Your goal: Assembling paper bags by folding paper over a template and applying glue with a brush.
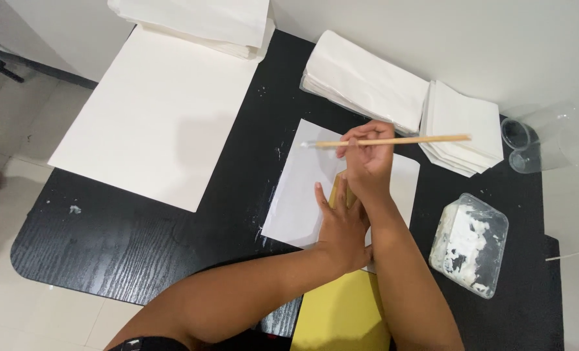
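Two hands work a brush over a white sheet on a black counter

The black counter (140, 260) carries a large white board (153, 110) at the far left, well apart from the work. Nearer lies the white sheet (299, 195), flat in the middle, with a yellow strip (335, 190) showing on it between the hands. The left hand (340, 227) lies flat, fingers spread, seemingly to pin sheet and strip. The right hand (366, 162) has its fingers closed around a thin wooden brush (393, 140), held level with its white tip at the sheet's far edge. Folded white paper stacks (367, 81) crowd just behind the brush. A clear tub of white paste (469, 244) sits right of the forearm, within reach; clear cups (530, 143) stand beyond it. A yellow sheet (341, 315) lies under the forearms.
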